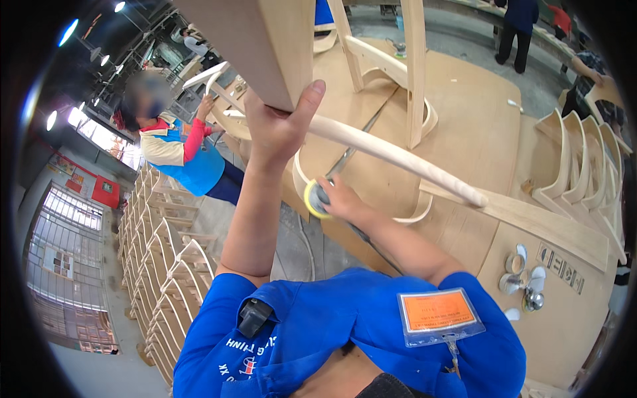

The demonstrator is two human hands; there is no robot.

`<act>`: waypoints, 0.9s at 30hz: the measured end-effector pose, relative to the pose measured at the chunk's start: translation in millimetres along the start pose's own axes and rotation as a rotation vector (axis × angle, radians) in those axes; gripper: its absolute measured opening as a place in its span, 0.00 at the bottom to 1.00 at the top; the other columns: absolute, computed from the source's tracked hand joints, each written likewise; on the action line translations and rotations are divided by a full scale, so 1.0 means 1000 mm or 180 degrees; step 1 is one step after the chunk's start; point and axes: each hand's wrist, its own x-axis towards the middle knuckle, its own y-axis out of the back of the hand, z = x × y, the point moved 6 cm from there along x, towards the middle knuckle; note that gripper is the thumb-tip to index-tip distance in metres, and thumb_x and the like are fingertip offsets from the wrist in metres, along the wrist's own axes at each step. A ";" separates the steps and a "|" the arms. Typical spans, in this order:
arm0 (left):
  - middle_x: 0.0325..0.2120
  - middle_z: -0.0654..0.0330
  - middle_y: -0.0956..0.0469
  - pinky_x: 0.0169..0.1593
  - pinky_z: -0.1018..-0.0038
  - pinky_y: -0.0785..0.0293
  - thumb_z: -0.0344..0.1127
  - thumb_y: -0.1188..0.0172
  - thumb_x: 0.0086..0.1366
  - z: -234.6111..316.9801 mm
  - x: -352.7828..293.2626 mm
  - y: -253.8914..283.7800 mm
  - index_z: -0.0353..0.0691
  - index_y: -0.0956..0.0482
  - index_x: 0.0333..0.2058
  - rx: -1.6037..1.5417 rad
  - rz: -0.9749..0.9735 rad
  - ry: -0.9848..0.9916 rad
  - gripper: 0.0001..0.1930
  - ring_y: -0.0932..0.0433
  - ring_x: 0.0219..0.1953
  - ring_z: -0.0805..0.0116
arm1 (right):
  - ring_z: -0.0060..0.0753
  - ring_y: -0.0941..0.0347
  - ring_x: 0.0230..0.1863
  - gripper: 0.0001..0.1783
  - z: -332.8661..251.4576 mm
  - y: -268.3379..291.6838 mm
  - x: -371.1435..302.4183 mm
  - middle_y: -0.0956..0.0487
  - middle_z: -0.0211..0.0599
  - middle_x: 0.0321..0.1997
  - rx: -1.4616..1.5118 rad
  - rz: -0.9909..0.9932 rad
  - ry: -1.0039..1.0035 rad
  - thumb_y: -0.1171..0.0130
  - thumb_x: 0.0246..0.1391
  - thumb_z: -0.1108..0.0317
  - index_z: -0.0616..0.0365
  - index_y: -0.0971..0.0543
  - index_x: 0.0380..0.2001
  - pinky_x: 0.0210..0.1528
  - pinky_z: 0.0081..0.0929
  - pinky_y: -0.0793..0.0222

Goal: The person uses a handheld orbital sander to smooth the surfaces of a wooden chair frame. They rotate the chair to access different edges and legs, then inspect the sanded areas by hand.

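Note:
My left hand (282,123) is raised and wrapped round a thick, pale wooden beam (265,46) that looms large at the top of the head view, the thumb up along its side. From near that hand a rounded, tapering wooden leg (398,159) slants down to the right; whether it joins the beam is hidden by my hand. Lower down, my right hand (344,201) grips a round power sander (317,198) with a yellow rim, held on its edge in front of my chest. A curved wooden piece (421,211) lies behind it on the table.
A wide board-topped table (474,99) carries upright chair parts (417,73), a long flat plank (544,229) and several metal sanders (524,282). Curved chair frames (584,159) stand at the right, stacked frames (176,272) at the left. A co-worker (179,149) handles wood nearby.

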 end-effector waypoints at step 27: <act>0.38 0.58 0.21 0.46 0.73 0.28 0.30 0.34 0.53 -0.070 0.024 0.009 0.37 0.28 0.51 0.0148 -0.0003 0.0377 0.25 0.23 0.42 0.69 | 0.59 0.36 0.59 0.47 0.326 0.114 -0.380 0.44 0.56 0.62 -0.0823 0.1851 -0.3823 0.37 0.37 0.78 0.51 0.42 0.63 0.60 0.41 0.36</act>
